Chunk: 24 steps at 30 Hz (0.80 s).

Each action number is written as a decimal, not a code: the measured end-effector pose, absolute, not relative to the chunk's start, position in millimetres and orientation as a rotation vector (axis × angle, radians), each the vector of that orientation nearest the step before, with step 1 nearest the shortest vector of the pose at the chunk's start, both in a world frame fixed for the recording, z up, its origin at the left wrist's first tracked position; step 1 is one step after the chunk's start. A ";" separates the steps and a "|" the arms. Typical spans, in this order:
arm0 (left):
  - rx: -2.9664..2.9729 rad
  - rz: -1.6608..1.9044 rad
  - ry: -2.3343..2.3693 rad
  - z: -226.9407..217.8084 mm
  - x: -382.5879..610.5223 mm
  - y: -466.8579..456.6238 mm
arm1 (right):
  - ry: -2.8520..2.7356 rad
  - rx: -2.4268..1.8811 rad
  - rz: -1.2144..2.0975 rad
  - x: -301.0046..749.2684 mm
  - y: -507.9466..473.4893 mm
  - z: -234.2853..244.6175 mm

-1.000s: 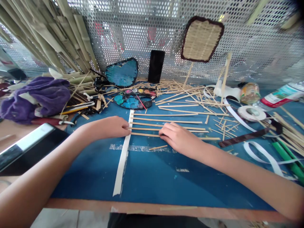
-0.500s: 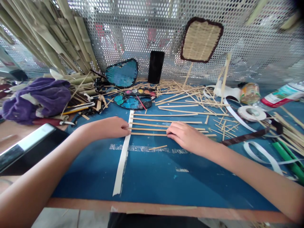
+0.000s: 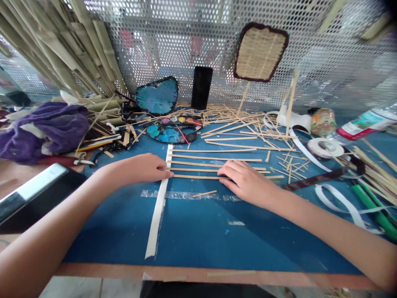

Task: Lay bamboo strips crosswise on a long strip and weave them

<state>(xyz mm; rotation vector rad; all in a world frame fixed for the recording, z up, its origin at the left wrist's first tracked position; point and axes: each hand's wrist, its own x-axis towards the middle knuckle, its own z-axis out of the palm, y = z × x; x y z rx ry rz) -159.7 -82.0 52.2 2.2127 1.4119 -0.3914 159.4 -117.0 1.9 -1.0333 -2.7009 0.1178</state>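
Several thin bamboo strips [image 3: 217, 157] lie side by side across the blue tabletop, their left ends on a white tape strip [image 3: 156, 221]. My left hand [image 3: 150, 167] is closed at the left end of the nearest bamboo strip [image 3: 195, 176], thumb and fingertips on it over the tape. Farther along the same strip, my right hand [image 3: 237, 176] pinches it from above, fingers curled. The strip's right end sticks out past this hand. Parts of the neighbouring strips are hidden under my right fingers.
Behind lie a paint palette [image 3: 170, 131], a propped phone [image 3: 201, 87] and a heap of loose strips [image 3: 229, 120]. At left are a purple cloth [image 3: 46, 128] and a black device [image 3: 40, 198]. A tape roll [image 3: 325, 147] and bottle [image 3: 366, 124] are at right.
My left fingertips have shifted slightly right along the nearest strip's end. My right hand stays nearly where it was; the whole view has drifted a little.
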 end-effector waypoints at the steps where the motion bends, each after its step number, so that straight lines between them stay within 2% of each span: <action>1: 2.218 -0.402 1.429 54.5 -157.3 -83.4 | -2.708 -1.037 0.119 158.9 -117.5 2.2; 9: 2.243 -0.462 1.458 59.6 -150.0 -86.6 | -2.827 -1.088 -0.123 160.2 -89.8 25.8; 12: 2.248 -0.519 1.484 58.4 -148.9 -87.5 | -2.822 -1.279 -0.199 167.8 -51.4 33.9; 16: 2.249 -0.515 1.502 59.8 -147.0 -91.6 | -2.793 -1.513 -0.067 169.7 -10.9 33.8; 24: 2.256 -0.488 1.486 61.3 -143.7 -94.5 | -2.853 -1.387 -0.077 157.5 -25.3 52.5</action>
